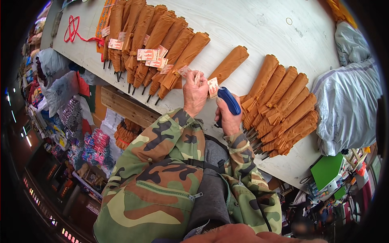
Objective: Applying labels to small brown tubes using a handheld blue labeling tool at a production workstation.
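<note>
My left hand (195,95) pinches a small paper tag (212,86) against a single folded orange umbrella (229,64) lying on the white table (259,28). My right hand (227,117) grips a blue tagging gun (229,100), its tip right next to the tag. A row of several tagged orange umbrellas (158,44) lies to the left. A pile of orange umbrellas without tags (279,105) lies to the right. Both camouflage sleeves come up from below.
A large grey-white sack (348,105) sits at the table's right end. A red cord (73,29) lies at the far left. Below the table edge hang plastic bags (60,87) and packs of colourful goods (95,148). A green box (327,170) stands lower right.
</note>
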A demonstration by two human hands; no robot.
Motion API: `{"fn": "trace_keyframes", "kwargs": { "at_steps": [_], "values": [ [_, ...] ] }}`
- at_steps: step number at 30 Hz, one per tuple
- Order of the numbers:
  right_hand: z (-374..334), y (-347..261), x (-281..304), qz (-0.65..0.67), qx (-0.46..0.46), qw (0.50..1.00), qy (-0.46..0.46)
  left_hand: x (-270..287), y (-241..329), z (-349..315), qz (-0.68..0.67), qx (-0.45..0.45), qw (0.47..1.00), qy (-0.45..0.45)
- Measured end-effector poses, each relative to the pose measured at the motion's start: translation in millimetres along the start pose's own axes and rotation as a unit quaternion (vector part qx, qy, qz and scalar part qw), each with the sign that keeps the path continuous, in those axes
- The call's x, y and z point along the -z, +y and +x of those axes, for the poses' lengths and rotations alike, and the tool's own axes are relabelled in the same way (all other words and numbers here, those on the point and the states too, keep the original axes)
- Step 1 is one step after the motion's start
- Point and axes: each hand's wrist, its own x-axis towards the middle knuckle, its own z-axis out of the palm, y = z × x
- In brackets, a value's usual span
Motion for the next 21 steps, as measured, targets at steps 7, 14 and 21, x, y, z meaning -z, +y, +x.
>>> {"fn": "trace_keyframes", "kwargs": {
  "at_steps": [7,14,21],
  "values": [
    [-22,3,38,-0.013,0.085,0.996,0.032,46,33,12,-0.018,-0.049,0.999,0.011],
    [-8,-2,45,-0.375,0.312,0.856,0.173,136,50,44,0.028,-0.143,0.984,0.098],
    [2,1,44,-0.559,0.362,0.719,0.199,193,28,117,0.268,-0.321,0.897,0.142]
  ]
}}
